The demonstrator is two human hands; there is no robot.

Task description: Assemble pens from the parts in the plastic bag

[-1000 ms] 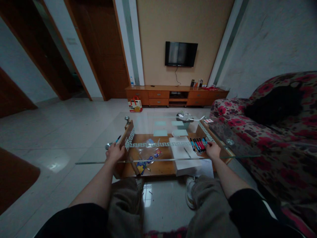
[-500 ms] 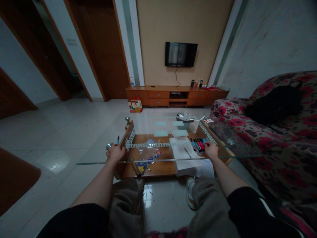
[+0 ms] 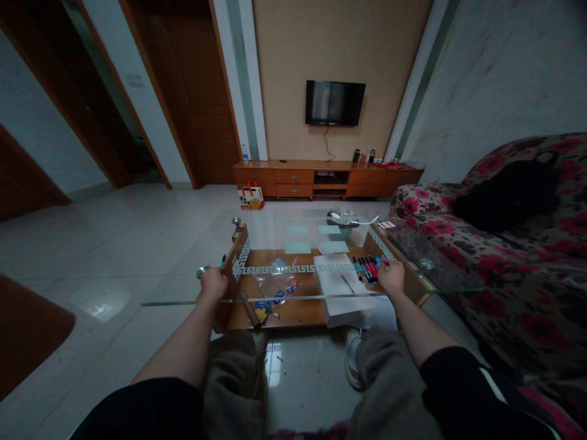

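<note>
My left hand [image 3: 213,283] is closed round a marker pen [image 3: 223,261] above the left part of the glass tabletop [image 3: 178,269]. The pen's blue and black end sticks up past the fingers. On the right, my right hand [image 3: 392,278] rests at the end of a row of marker pens [image 3: 365,269], blue, black and red. Its fingers are pinched on a marker there, mostly hidden by the hand. Left of the row lies a white box [image 3: 334,278], with a thin pen [image 3: 347,283] over it.
Under the glass, a wooden shelf [image 3: 300,315] bears a clear plastic bag [image 3: 270,282] and small coloured packets [image 3: 262,311]. Beyond the table is a waste bin [image 3: 343,232]. A flowered sofa [image 3: 495,287] stands at the right, with a black bag [image 3: 509,192] on it.
My left hand has turned and drawn slightly left, and its marker now tilts with less of it showing. The right hand has shifted very little at the end of the row.
</note>
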